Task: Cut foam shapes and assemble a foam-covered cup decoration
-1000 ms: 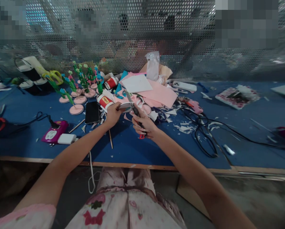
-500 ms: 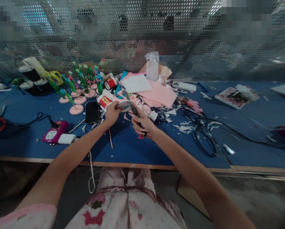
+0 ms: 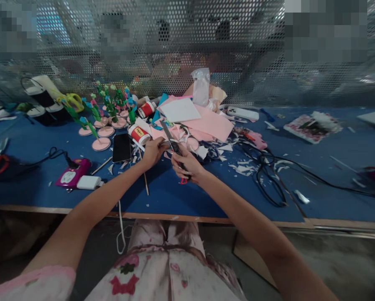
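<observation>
Bench [image 3: 165, 196], blue, littered; clock centred on the two hands, twelve toward the mesh [image 3: 187, 58].

Left hand [image 3: 152, 153]: pinched narrow on a thin piece [image 3: 165, 143], seen nearly edge-on; its full outline cannot be told.

Right hand [image 3: 187, 163]: closed around scissors [image 3: 174, 145], blades aimed toward eleven; whether the blades stand apart or together cannot be told.

Piece: at the centre, between the hands, just beside the blades; contact with the edge uncertain.

Step in hand, by judgement: cutting or trimming the piece, the left hand steadying, the right working the tool.

Next move, by judgement: calls for a firm pinch, the edge of the piece squared to the blades, and left fingertips kept clear of the cutting line; a turn of the piece would suit a curved edge.

Surroundings:
- Red-labelled bottle [image 3: 139, 134], lying at ten, near the left hand.
- Flowers [image 3: 112, 110] on pink bases, at ten, farther out.
- Phone [image 3: 121, 147], dark-screened, at nine.
- Stick [image 3: 146, 182], at seven.
- White sheet [image 3: 181, 110], toward twelve, on the paper heap.
- Pink sheet [image 3: 217, 124], at two.
- Scraps [image 3: 243, 168], between three and four.
- Purple gadget [image 3: 68, 177], between eight and nine, well apart.
</observation>
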`<state>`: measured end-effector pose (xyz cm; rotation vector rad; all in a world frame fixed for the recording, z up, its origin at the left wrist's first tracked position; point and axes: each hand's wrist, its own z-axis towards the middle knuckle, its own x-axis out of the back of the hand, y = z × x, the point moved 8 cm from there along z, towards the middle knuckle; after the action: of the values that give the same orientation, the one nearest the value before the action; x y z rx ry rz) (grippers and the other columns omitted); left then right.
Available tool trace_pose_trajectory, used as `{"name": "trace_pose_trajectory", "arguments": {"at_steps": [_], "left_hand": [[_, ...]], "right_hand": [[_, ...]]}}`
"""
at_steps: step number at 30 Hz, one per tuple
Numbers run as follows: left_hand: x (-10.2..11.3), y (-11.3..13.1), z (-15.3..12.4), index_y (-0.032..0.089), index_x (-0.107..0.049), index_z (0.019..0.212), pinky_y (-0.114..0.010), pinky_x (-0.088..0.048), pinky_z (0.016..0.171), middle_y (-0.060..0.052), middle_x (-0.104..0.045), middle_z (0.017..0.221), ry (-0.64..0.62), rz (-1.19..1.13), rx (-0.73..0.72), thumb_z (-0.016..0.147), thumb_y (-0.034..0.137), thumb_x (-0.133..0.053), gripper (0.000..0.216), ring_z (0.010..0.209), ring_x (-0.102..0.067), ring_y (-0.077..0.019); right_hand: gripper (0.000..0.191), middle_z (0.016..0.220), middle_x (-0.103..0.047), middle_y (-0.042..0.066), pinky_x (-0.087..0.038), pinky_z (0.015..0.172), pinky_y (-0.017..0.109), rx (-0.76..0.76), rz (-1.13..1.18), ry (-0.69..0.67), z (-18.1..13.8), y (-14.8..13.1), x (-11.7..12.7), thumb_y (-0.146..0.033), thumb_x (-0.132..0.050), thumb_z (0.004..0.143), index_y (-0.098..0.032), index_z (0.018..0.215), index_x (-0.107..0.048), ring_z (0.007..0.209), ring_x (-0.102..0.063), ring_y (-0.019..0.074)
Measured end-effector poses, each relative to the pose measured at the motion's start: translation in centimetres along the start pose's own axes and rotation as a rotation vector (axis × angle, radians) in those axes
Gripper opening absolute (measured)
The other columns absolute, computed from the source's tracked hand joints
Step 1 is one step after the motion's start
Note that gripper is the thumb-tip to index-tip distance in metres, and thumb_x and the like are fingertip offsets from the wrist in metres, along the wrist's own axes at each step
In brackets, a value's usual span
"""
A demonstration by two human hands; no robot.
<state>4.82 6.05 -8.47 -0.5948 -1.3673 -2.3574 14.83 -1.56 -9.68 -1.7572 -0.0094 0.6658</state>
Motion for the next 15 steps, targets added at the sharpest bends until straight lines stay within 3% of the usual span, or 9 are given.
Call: {"name": "trace_pose_trajectory", "arguments": {"at_steps": [4,8,15], "left_hand": [[0.9,-1.3,0.3,0.018,-0.045,0.059,-0.023,-0.030,0.054,0.006,-0.038,0.052,0.107,-0.012,0.089,0.067,0.015,-0.064,0.022,0.054,-0.037,-0.0098],[1.0,-3.1,0.7,0.018,-0.045,0.062,-0.022,-0.031,0.054,0.007,-0.039,0.054,0.161,-0.107,0.155,0.067,0.018,-0.065,0.021,0.056,-0.038,-0.0095],[0.8,-4.2,0.9,0.018,-0.047,0.064,-0.021,-0.035,0.054,0.006,-0.044,0.056,0.177,-0.203,0.178,0.065,0.018,-0.066,0.018,0.058,-0.043,-0.0096]], "right_hand": [[0.064,0.047,-0.038,-0.013,-0.020,0.027,0.010,0.034,0.043,0.069,0.0,-0.9,1.0,-0.013,-0.035,0.092,-0.035,0.146,-0.009,0.027,-0.022,0.0036],[0.060,0.046,-0.035,-0.013,-0.017,0.028,0.010,-0.027,0.060,0.028,0.0,-1.0,1.1,-0.016,-0.037,0.093,-0.038,0.144,-0.014,0.027,-0.017,0.0027],[0.061,0.048,-0.035,-0.013,-0.018,0.027,0.010,-0.060,0.043,0.000,-0.2,-0.6,0.7,-0.015,-0.038,0.092,-0.037,0.144,-0.014,0.027,-0.020,0.0026]]}}
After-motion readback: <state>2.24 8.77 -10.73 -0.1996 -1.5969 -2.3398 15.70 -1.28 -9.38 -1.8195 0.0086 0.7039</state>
